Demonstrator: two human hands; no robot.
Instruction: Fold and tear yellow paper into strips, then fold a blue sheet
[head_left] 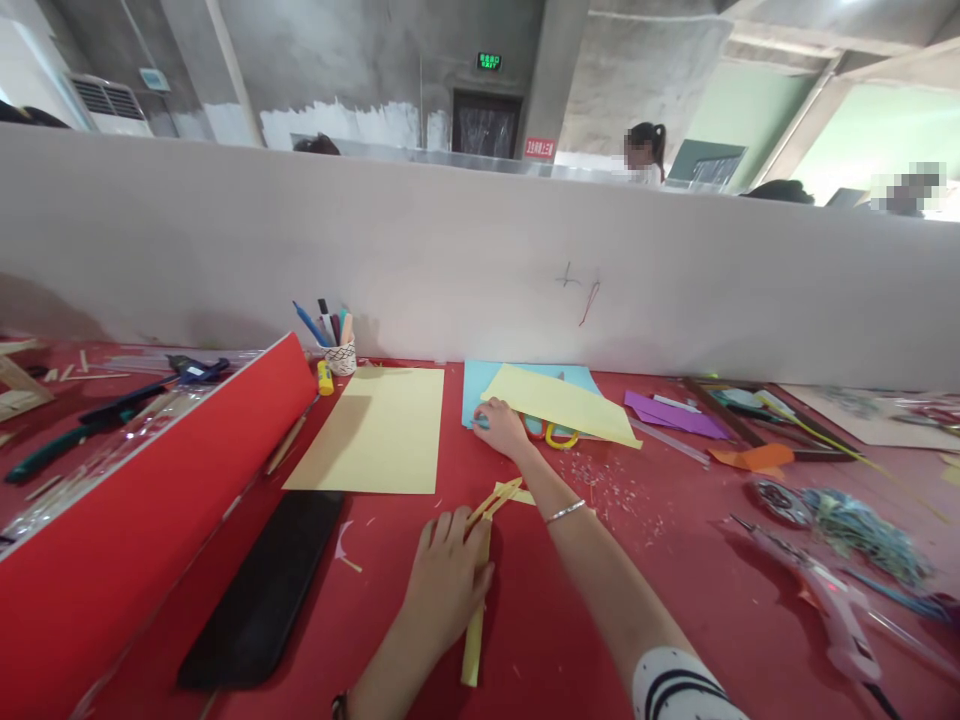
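My left hand (447, 572) is closed on a folded yellow paper strip (474, 640), whose lower end hangs out below the thumb. Thin yellow pieces (504, 492) stick out past the fingertips. Farther forward, my right hand (500, 427) has its fingers curled at the edge of a blue sheet (474, 385). A small bluish thing shows at those fingertips, too little of it to name. Beside that hand, a yellow sheet (562, 400) lies across the blue one. From under it stick out a yellow looped handle (561, 437) and a red one, both partly hidden.
A large yellow sheet (397, 430) and a black tablet-like slab (262, 590) lie left. A red board (172, 480) stands beyond them. A pen cup (341, 355) is by the white partition (420, 260). Right lie purple paper (675, 415), a glue gun (817, 590) and yarn (862, 530).
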